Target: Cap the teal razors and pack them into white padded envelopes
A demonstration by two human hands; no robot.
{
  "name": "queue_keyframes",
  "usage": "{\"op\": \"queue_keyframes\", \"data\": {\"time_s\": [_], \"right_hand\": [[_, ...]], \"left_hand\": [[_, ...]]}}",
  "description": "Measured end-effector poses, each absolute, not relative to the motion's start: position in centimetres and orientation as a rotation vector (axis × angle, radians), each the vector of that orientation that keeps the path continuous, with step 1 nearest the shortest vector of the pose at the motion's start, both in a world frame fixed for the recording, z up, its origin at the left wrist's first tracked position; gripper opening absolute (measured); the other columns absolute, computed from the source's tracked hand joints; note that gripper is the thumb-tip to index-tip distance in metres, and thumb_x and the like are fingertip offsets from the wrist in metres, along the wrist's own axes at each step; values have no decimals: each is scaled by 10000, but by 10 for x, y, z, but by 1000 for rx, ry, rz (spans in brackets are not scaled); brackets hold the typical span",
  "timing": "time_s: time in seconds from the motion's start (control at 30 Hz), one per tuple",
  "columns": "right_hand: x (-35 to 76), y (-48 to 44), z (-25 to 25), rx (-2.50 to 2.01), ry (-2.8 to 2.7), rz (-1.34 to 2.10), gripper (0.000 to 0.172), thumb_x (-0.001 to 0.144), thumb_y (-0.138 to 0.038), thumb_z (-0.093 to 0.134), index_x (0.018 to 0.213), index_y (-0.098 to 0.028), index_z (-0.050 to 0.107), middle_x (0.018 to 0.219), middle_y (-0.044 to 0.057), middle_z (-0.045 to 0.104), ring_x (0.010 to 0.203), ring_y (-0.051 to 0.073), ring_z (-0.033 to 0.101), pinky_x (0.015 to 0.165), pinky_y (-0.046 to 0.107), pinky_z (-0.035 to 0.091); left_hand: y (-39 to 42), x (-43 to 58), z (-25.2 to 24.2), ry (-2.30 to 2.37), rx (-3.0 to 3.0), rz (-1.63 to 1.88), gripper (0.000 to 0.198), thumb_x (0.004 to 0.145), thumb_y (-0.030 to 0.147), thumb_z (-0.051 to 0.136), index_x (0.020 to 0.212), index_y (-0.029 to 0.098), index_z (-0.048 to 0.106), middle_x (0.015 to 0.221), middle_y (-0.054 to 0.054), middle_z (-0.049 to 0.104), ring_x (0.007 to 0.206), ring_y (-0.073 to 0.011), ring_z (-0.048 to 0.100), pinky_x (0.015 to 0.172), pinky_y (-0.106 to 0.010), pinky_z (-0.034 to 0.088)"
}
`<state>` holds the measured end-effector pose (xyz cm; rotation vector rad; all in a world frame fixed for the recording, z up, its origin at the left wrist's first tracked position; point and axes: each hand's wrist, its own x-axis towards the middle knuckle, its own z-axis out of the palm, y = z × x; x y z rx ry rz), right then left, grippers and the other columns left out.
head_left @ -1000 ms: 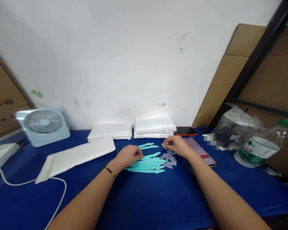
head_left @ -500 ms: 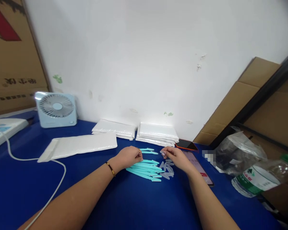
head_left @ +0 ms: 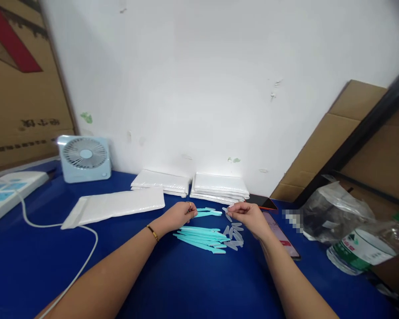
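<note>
My left hand (head_left: 180,216) is closed in a pinch on the handle end of a turquoise eyebrow razor (head_left: 210,214), whose blade end points right. Just behind it lies another turquoise razor (head_left: 204,209). My right hand (head_left: 249,217) pinches a small clear blade cap (head_left: 225,209) with thumb and fingers, a short gap from the razor's tip. Closer to me, several turquoise razors (head_left: 202,240) lie in a loose heap, handles to the left. Beside their blade ends is a scatter of clear caps (head_left: 235,239).
White padded mailers lie in two stacks (head_left: 161,180) (head_left: 219,184) by the wall, with a single mailer (head_left: 116,204) further left. A fan (head_left: 85,158), power strip (head_left: 15,195) and white cable (head_left: 93,239) are left. Phones (head_left: 282,241), a plastic bag (head_left: 332,212) and bottle (head_left: 359,250) are right.
My left hand has risen away from the heap with a razor, now held farther back. My right hand has shifted slightly right, still pinching. The view has tilted a little.
</note>
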<state>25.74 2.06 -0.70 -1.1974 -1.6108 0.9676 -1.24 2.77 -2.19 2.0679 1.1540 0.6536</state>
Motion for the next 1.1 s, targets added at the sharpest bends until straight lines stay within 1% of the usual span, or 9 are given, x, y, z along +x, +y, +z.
{"op": "queue_keyframes", "data": {"time_s": [0.2,0.53,0.63,0.7,0.77,0.83,0.9,0.97,1.1], "right_hand": [[256,23,-11,-1199,-1625,1065,279,561,-331,765,734,-130,677,738,65,698,718,196,652,674,298,521],[239,22,-18,-1148,-1685,1118,242,578,-301,743,737,-132,675,721,50,687,701,179,644,682,299,514],[240,25,-18,-1175,-1770,944,195,634,-294,700,763,-151,674,757,46,676,711,171,632,675,288,500],[247,28,-17,-1245,-1864,673,138,688,-285,649,764,-175,682,806,43,661,738,163,613,691,281,476],[257,32,-15,-1372,-1938,398,116,724,-276,604,735,-196,688,819,40,640,750,162,588,693,275,447],[266,34,-16,-1534,-1971,245,134,734,-291,589,708,-203,686,798,42,625,740,167,569,671,271,422],[269,37,-20,-1653,-1984,199,142,711,-330,615,713,-202,677,800,44,620,739,170,561,651,260,405],[269,38,-25,-1697,-2005,211,147,683,-342,643,706,-198,662,812,43,621,744,167,557,637,245,393],[262,37,-29,-1642,-2063,289,79,688,-259,631,656,-187,634,764,30,622,697,144,549,594,223,374]], "left_hand": [[35,-14,-26,1215,2066,638,285,826,438,396,783,185,521,654,24,506,605,-122,510,543,-216,372],[32,-3,-20,1234,2275,620,287,850,388,383,754,178,555,626,27,512,586,-113,452,549,-220,324],[32,2,-19,1319,2318,666,237,840,350,418,822,195,597,724,5,592,678,-134,518,620,-234,363],[31,2,-17,1388,2350,710,210,807,338,483,920,218,613,855,-9,627,803,-157,546,704,-249,383],[29,0,-15,1396,2394,676,228,770,351,536,945,233,622,919,-14,629,862,-172,546,738,-257,387],[26,-2,-13,1317,2424,555,226,746,384,558,894,233,638,896,-13,626,831,-168,552,702,-247,394],[23,-3,-10,1220,2424,440,219,723,399,575,837,227,648,852,-7,623,779,-153,556,651,-227,393],[20,-2,-9,1167,2404,354,197,709,388,583,793,223,650,805,2,622,718,-135,554,602,-213,382],[14,0,-9,1172,2356,270,183,730,365,547,747,204,633,737,4,620,630,-121,538,535,-211,351]]}}
